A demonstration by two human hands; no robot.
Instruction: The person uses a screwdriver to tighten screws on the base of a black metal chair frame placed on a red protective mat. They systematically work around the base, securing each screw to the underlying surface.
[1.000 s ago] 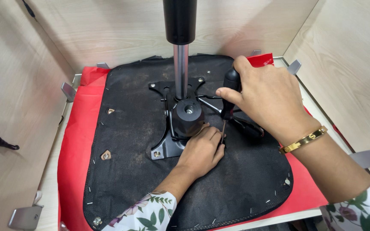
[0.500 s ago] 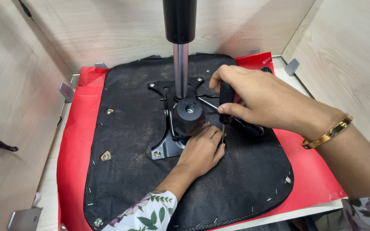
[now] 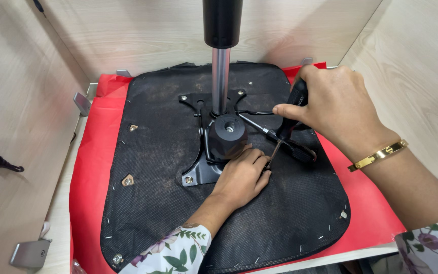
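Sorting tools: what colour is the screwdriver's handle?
Black, in the head view: screwdriver handle gripped by right hand.

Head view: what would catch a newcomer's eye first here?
Probably the upturned black chair seat on a red sheet, its shiny gas-lift column rising at top centre from a black metal plate. Just right of it, the right hand grips a black-handled screwdriver, tip down beside the left hand on the plate.
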